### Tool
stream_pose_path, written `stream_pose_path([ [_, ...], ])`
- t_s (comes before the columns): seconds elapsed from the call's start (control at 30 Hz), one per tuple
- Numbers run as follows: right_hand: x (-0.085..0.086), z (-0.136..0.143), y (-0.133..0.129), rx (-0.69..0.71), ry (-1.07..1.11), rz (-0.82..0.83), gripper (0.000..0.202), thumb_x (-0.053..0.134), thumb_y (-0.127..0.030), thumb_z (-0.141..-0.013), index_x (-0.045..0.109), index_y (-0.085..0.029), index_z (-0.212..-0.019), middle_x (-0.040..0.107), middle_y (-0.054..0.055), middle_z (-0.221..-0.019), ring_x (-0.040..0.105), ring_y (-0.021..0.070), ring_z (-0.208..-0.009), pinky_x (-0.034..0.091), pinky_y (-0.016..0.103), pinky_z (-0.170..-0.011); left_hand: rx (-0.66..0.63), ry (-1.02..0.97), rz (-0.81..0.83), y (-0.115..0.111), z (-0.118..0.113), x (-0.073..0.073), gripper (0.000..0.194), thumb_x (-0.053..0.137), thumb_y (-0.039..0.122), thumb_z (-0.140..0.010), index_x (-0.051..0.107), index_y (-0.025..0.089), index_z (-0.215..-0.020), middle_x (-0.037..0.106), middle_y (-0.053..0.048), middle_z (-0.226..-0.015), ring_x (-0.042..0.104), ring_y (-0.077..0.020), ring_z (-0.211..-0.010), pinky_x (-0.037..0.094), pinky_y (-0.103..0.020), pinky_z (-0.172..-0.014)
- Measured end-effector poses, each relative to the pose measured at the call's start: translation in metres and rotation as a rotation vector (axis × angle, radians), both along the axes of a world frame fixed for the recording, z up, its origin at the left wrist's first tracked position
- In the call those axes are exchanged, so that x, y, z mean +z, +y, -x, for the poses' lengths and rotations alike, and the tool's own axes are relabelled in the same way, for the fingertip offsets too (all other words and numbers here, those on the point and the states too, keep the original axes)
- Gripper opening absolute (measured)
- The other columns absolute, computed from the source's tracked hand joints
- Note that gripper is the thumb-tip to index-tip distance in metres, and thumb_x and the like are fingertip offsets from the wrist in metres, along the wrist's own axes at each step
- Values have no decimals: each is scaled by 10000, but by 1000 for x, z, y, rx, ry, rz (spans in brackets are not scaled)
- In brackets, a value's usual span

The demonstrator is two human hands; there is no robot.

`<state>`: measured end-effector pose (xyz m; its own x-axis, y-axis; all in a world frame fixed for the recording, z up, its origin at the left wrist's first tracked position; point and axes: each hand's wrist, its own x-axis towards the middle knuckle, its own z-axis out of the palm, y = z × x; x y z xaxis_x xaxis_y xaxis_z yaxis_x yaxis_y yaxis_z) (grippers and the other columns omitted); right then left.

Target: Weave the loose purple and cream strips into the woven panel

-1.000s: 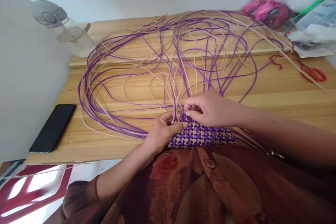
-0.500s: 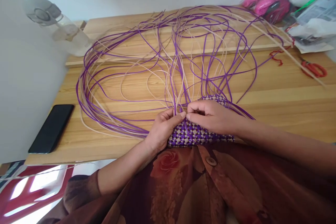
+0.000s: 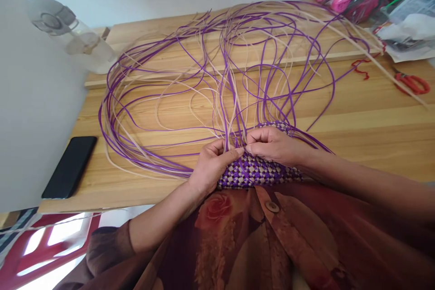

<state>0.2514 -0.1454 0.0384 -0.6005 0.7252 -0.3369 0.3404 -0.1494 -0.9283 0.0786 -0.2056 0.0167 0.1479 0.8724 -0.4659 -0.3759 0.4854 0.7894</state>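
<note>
Wooden tabletop (image 3: 356, 131) under you: at its near edge, against your lap, sits the purple-and-cream checked woven panel (image 3: 258, 173). Your left hand (image 3: 212, 165) pins its top edge, right hand (image 3: 272, 145) pinches a purple strand (image 3: 234, 120) there. You're mid-weave; next, tuck and tighten it. Loose purple and cream strips (image 3: 163, 99) sprawl beyond.

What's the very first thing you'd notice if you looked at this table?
A big tangle of purple and cream strands loops across most of the wooden table. At the near edge, the left hand and right hand pinch strands together over a checkered purple-and-cream woven piece. A black phone lies at the left, and red scissors at the far right.
</note>
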Motion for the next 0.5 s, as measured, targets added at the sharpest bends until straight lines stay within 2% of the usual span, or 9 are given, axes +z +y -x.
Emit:
stream_pose_path([
  [0.1, 3, -5, -1, 35, -29, -67, 257, 535, -256, -809, 446, -172, -583, 388, -72, -479, 319, 55, -448, 254, 221, -470, 23, -6, 61, 2, 0, -1, 220, 818, 286, -644, 684, 134, -730, 642, 5, -627, 516, -87, -522, 388, -231, -557],
  [0.17, 7, -11, -2, 89, -106, -198, 282, 514, -284, -861, 462, -171, -608, 423, -55, -512, 366, 70, -482, 298, 228, -497, 32, -19, 103, 2, 0, -1, 216, 820, 271, -632, 693, 127, -731, 659, -8, -639, 532, -92, -520, 398, -234, -556],
  [0.23, 13, -17, -4, 128, -217, -484, 214, 534, -306, -880, 562, -160, -726, 545, -10, -643, 484, 110, -605, 388, 257, -597, 19, -36, 109, 3, 1, -2, 216, 818, 269, -632, 706, 123, -746, 675, -17, -658, 546, -96, -527, 406, -234, -561],
  [0.27, 16, -19, -6, 152, -260, -668, 156, 563, -305, -873, 616, -160, -850, 612, 26, -779, 546, 147, -730, 430, 293, -695, 10, -46, 99, 3, 2, -2, 214, 815, 269, -635, 710, 123, -751, 678, -18, -663, 548, -96, -530, 407, -231, -563],
  [0.3, 19, -20, -9, 187, -287, -850, 182, 595, -291, -858, 639, -175, -992, 642, 61, -945, 570, 193, -887, 439, 347, -813, 1, -56, 83, 3, 2, -1, 208, 811, 268, -639, 712, 124, -751, 679, -16, -663, 547, -94, -532, 406, -228, -564],
  [0.37, 24, -18, -15, 304, -287, -1122, 295, 630, -249, -840, 633, -235, -1135, 594, 85, -1203, 501, 270, -1140, 375, 453, -979, -15, -69, 51, 3, 2, -1, 200, 808, 268, -640, 711, 128, -745, 675, -9, -658, 545, -94, -539, 405, -225, -570],
  [0.43, 28, -12, -22, 473, -225, -1239, 171, 597, -206, -863, 682, -241, -1007, 604, 64, -1201, 484, 272, -1169, 370, 462, -997, -20, -59, 25, 2, 3, 0, 208, 816, 277, -627, 707, 130, -723, 672, -4, -649, 545, -96, -544, 407, -227, -576],
  [0.5, 30, -6, -26, 550, -97, -1270, 153, 546, -157, -891, 690, -198, -863, 661, 52, -1046, 543, 217, -1058, 425, 383, -950, -23, -41, 14, 2, 3, 0, 233, 831, 297, -608, 707, 131, -715, 671, -3, -641, 543, -99, -544, 413, -231, -583],
])
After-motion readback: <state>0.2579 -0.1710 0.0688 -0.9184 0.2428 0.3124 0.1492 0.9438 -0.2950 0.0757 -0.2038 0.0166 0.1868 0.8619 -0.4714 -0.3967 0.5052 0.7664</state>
